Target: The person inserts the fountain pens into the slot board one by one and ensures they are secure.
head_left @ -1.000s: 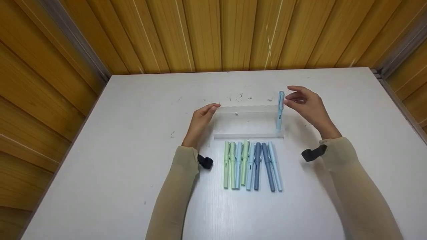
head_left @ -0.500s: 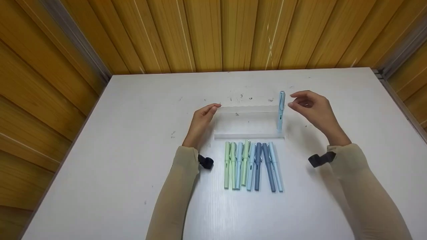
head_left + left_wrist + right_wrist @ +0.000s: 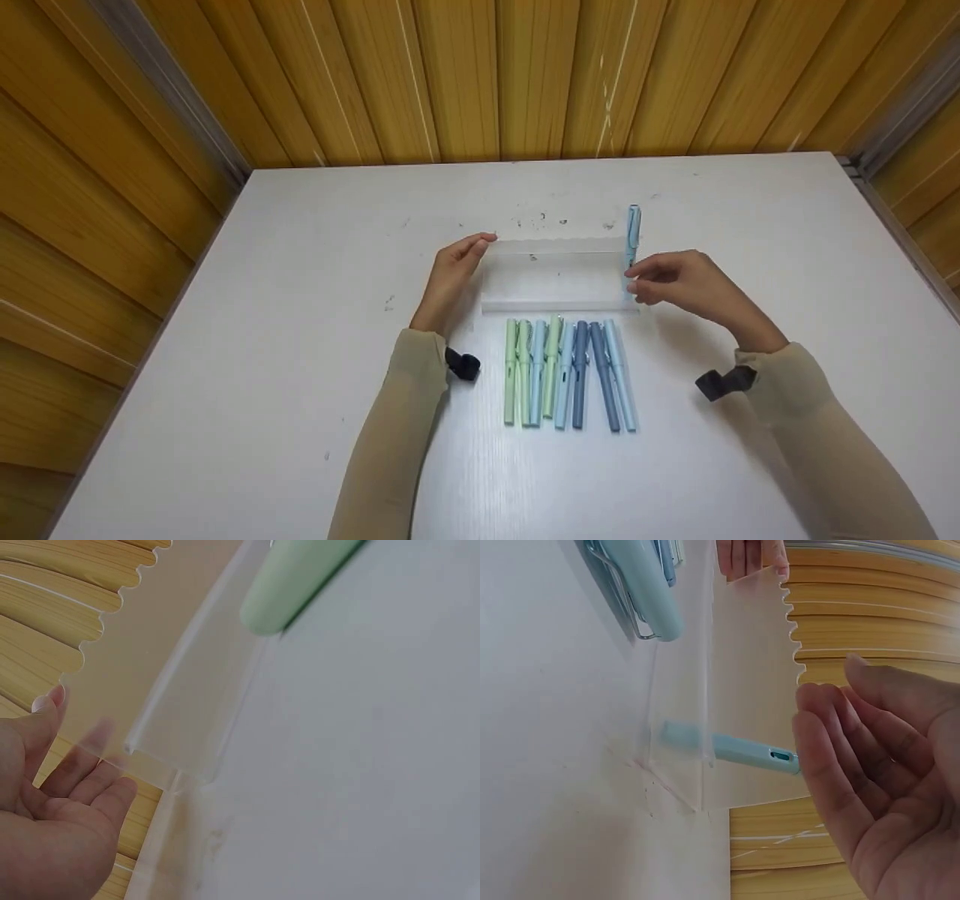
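A clear plastic pen stand (image 3: 555,306) with a scalloped back edge stands mid-table. My left hand (image 3: 456,262) pinches its left edge; in the left wrist view the thumb is in front and fingers show through the panel (image 3: 176,705). One light blue pen (image 3: 633,225) leans upright at the stand's right end, its lower end behind the front lip. My right hand (image 3: 679,281), fingers loosely bent, has its fingertips right at the pen's lower part. In the right wrist view that hand (image 3: 885,772) overlaps the pen's (image 3: 742,751) upper end, thumb apart from the fingers.
In front of the stand lies a row of several pens: light green ones (image 3: 510,375), light blue ones (image 3: 619,382) and two dark blue ones (image 3: 580,375). The white table (image 3: 322,240) ends at yellow wood-look panels (image 3: 457,75) behind and at the sides.
My right hand drew back from the upright pen's top to the right, then came down and left to its lower part. The left hand, stand and pens have stayed in place.
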A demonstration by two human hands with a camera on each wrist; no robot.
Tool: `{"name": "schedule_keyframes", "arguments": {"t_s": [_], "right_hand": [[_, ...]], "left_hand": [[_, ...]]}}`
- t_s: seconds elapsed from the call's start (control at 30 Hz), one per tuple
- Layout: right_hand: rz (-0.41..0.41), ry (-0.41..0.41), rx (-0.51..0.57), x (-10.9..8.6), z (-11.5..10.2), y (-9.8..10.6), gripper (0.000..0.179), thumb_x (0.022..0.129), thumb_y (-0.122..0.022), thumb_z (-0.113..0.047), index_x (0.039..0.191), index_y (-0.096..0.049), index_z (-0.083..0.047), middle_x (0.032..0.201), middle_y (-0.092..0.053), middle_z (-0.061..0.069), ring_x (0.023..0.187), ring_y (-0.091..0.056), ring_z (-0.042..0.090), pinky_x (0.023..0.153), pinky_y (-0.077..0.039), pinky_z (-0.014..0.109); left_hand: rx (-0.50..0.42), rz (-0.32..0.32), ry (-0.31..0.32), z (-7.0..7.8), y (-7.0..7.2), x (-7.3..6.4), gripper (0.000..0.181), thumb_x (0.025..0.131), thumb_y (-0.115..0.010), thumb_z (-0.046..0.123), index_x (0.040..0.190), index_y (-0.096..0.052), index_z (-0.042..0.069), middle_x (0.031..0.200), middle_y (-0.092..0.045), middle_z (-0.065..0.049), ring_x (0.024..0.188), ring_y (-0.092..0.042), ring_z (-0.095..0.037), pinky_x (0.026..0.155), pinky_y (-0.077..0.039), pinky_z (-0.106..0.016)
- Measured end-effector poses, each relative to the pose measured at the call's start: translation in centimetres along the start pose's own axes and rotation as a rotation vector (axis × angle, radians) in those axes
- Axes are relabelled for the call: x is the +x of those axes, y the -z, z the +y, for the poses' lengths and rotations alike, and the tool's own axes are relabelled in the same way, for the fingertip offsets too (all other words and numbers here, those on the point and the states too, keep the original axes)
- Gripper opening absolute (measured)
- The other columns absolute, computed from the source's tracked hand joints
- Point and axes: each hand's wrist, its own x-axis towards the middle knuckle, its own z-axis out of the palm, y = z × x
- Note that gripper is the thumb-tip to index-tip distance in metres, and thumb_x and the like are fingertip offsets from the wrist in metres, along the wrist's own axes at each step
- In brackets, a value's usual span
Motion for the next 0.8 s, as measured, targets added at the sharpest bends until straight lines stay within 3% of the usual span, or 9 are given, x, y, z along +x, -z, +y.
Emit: {"name": "schedule_keyframes", "arguments": {"t_s": [0.13,0.37,0.8], "right_hand": [[-0.103,-0.012,0.034,-0.2,0.1,-0.5,0.039,0.089,-0.07,-0.03,0.116,-0.067,-0.002,0.093,-0.071,0.012,0.082,-0.069,0.026,0.075,-0.057,0.028],[-0.23,-0.039,0.032,-0.1,0.5,-1.6,0.038,0.088,-0.071,-0.026,0.115,-0.067,0.0,0.091,-0.071,0.01,0.078,-0.067,0.016,0.071,-0.055,0.023],[-0.308,-0.041,-0.039,0.1,1.4,-2.9,0.043,0.086,-0.072,-0.031,0.115,-0.066,-0.001,0.084,-0.071,0.005,0.074,-0.062,0.013,0.068,-0.051,0.025]], "left_hand": [[0.007,0.0,-0.005,0.0,0.0,-0.1,0.034,0.097,-0.053,0.041,0.119,-0.067,0.02,0.134,-0.059,0.004,0.133,-0.046,-0.014,0.114,-0.033,-0.037],[0.012,0.001,0.005,-0.1,0.1,-0.1,0.034,0.097,-0.052,0.041,0.12,-0.067,0.021,0.135,-0.058,0.004,0.134,-0.045,-0.014,0.114,-0.033,-0.038],[0.001,-0.012,0.038,-0.1,0.0,0.1,0.033,0.097,-0.053,0.041,0.119,-0.068,0.022,0.135,-0.058,0.006,0.134,-0.044,-0.013,0.115,-0.031,-0.038]]}}
